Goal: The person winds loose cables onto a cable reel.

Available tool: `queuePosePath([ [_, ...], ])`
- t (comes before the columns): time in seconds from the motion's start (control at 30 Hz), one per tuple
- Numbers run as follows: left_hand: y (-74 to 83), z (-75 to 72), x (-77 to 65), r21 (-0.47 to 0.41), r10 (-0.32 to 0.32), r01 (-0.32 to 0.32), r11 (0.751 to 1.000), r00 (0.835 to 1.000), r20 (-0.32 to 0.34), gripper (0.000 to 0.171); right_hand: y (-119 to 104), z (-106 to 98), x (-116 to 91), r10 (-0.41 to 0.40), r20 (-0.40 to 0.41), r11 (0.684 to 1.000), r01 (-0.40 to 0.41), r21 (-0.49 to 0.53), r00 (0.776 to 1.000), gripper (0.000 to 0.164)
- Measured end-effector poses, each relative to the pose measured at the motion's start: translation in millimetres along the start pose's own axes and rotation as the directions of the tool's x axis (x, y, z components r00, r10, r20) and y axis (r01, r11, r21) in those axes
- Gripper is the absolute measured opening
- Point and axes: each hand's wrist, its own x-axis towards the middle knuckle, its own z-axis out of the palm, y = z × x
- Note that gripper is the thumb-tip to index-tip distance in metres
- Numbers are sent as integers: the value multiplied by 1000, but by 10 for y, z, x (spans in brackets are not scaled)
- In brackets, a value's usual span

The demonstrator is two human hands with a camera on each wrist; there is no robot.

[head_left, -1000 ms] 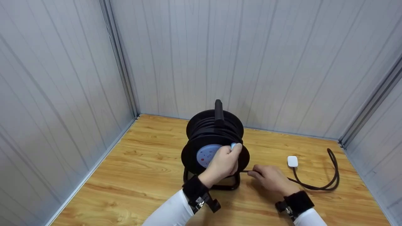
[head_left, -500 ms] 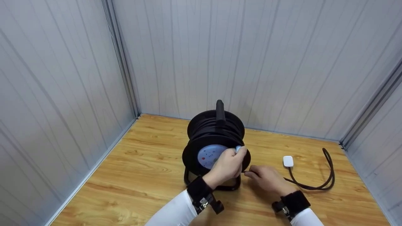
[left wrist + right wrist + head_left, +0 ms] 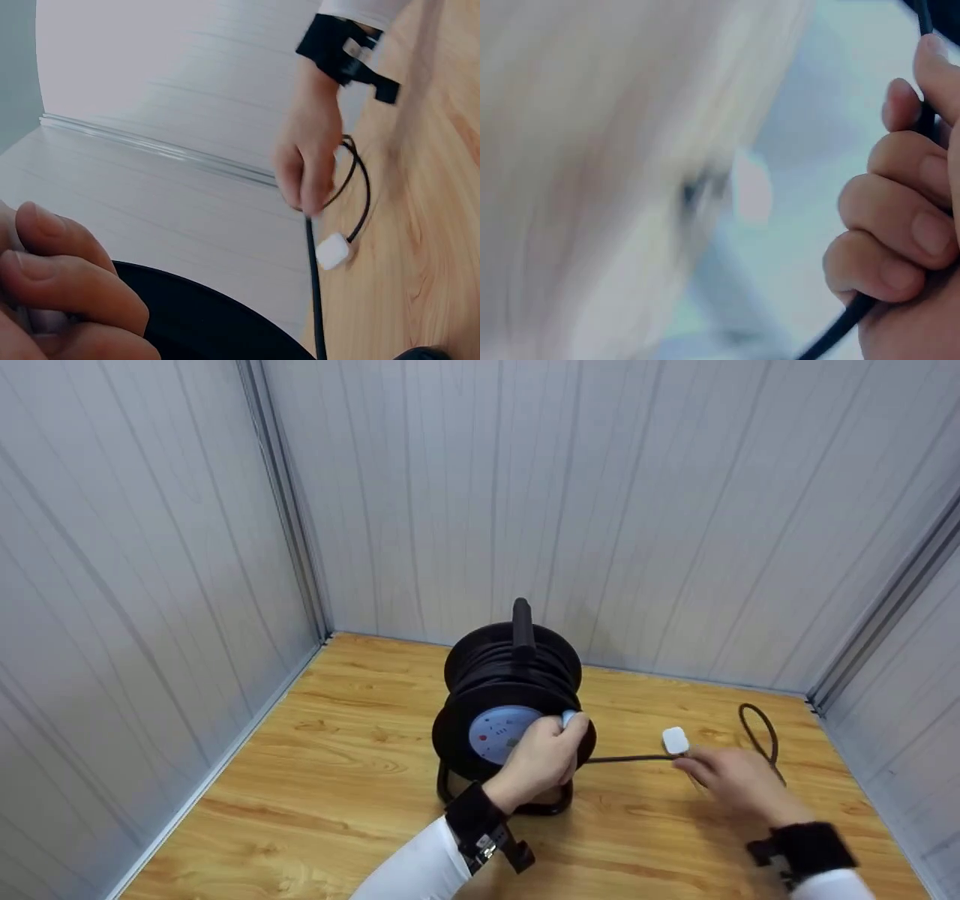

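A black cable reel stands on the wooden surface, dark cable wound round its drum and a pale blue socket panel on its front. My left hand grips the light blue crank knob at the front disc's right side. To the right, my right hand holds the black cable, which runs straight from the reel's lower right. In the right wrist view its fingers are curled round the cable. The white plug lies just beyond that hand.
A loop of slack cable lies behind the right hand. Pale panel walls enclose the wooden surface at the back and sides. The reel's black tube stand rests on the wood, and its carrying handle rises on top.
My right hand has moved right along the cable, away from the reel, exposing a longer straight stretch. The plug and loop have shifted left. My left hand has shifted slightly with the knob.
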Motion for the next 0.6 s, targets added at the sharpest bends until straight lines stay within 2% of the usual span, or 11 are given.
queuePosePath([
  [0.07, 0, -9, -1, 10, -3, 3, 1000, 1000, -10, 65, 209, -174, -76, 6, -37, 999, -8, -50, 999, 41],
  [0.23, 3, -31, -3, 2, -15, 15, 1000, 1000, -11, 64, 634, -633, -208, 66, -61, 983, -76, -170, 996, 48],
  [0.47, 16, -52, -10, -36, -28, 28, 999, 1000, -4, 62, 1076, -1129, -254, 189, -26, 958, -190, -213, 982, 52],
  [0.6, 18, -48, -17, -32, -26, 26, 999, 1000, -1, 63, 1417, -1241, -264, 142, -102, 964, -161, -212, 985, 46],
])
